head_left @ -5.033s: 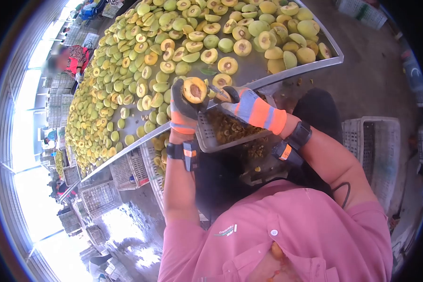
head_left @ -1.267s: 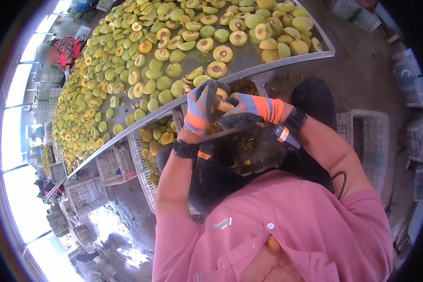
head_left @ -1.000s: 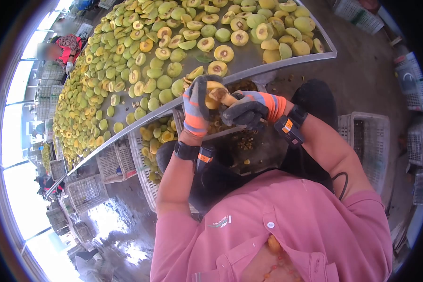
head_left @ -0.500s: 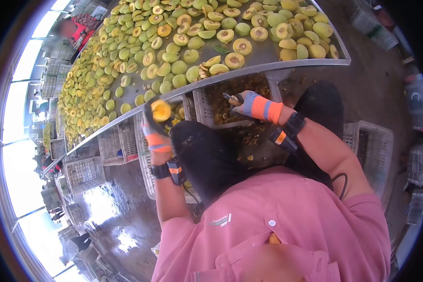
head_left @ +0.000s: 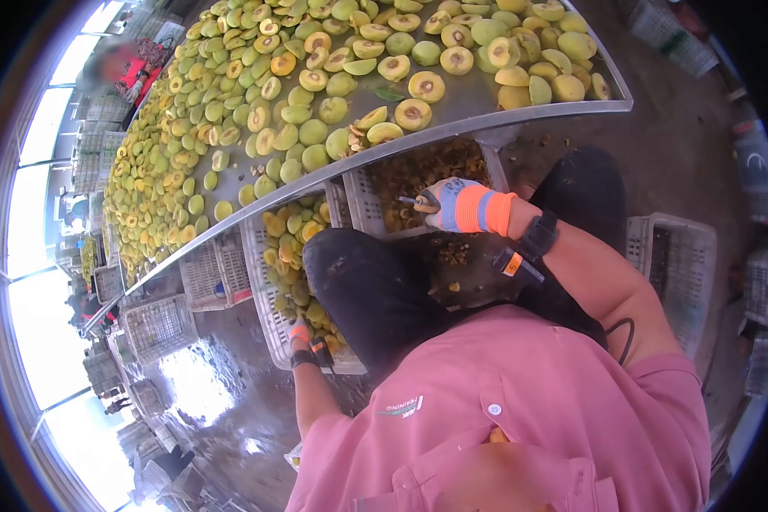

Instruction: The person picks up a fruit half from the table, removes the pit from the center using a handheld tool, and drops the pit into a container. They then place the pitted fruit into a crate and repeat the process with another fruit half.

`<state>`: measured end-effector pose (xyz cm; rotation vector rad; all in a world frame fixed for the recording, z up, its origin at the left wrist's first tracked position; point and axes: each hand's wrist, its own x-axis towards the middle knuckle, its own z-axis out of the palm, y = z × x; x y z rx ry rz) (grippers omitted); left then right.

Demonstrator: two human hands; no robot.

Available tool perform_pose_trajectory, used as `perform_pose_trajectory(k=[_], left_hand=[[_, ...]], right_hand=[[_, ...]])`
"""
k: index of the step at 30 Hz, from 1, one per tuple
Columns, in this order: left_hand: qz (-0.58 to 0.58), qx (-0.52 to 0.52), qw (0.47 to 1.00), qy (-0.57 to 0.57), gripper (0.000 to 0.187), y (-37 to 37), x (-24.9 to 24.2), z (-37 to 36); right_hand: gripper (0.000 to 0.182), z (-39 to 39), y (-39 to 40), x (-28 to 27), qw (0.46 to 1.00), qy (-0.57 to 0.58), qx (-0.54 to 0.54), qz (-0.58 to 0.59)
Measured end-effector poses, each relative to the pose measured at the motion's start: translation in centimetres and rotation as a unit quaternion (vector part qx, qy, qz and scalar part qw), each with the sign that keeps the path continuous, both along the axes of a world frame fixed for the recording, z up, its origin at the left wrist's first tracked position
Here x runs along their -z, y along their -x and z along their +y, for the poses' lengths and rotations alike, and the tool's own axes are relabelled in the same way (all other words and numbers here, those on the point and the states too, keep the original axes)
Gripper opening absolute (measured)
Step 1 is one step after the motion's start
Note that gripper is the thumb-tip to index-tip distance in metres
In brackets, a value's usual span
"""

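Observation:
My right hand [head_left: 452, 205], in a grey and orange glove, is closed around a slim metal-tipped tool [head_left: 407, 200]. It hovers over a crate [head_left: 365, 205] with brown and yellow fruit scraps [head_left: 427, 175] inside. To the left, a second white crate [head_left: 264, 300] beside my knee is filled with yellow-green stone fruit [head_left: 292, 256]. Down at that crate's near end is my left hand [head_left: 299, 333], also gloved. Its fingers are mostly hidden among the fruit, and I cannot tell if they hold any.
A metal-rimmed table [head_left: 486, 124] slopes across the top, spread with many halved fruits [head_left: 414, 113]. More crates [head_left: 156, 328] stand on the wet floor at left, and another crate [head_left: 678, 273] is by my right leg. A person in red [head_left: 136, 77] sits at the far left.
My left hand has moved down from the table edge into the fruit crate; the halved fruit it held up is no longer seen in it. My right hand has shifted slightly lower.

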<state>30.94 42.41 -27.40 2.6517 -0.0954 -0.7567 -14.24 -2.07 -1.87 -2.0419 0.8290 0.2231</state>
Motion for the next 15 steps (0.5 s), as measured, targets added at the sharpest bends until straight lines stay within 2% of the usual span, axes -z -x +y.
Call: perform_pose_trajectory(k=[1,2,5,10,11,14,15], left_hand=[[-0.037,0.163,0.984,-0.06,0.049,0.9,-0.2,1.1],[-0.072,0.321,0.937,-0.118,0.049,2.0,0.0,1.8],[0.086,0.267,0.93,-0.239,0.051,5.8,2.4,1.6],[0.044,0.166,0.985,0.01,0.049,0.8,0.8,-3.2],[-0.122,0.152,0.98,-0.03,0.046,5.6,-9.1,-10.4],[-0.216,0.2,0.936,0.191,0.029,8.7,-23.1,-23.7],[-0.215,0.283,0.9,0.251,0.025,12.3,-28.5,-28.5]], right_hand=[[0.035,0.1,0.2,-0.1,1.0,-0.001,0.0,-0.005],[0.035,0.2,0.3,-0.2,1.0,-0.002,-0.001,-0.009],[0.035,0.1,0.1,-1.2,1.0,-0.009,-0.01,0.018],[0.034,-0.2,-0.2,0.7,0.999,0.035,0.005,-0.026],[0.034,-0.4,-0.4,0.9,0.999,0.045,0.013,-0.026],[0.034,-0.8,0.1,0.2,0.986,0.013,0.102,-0.132],[0.034,-1.1,0.2,-0.1,0.981,0.005,0.121,-0.154]])
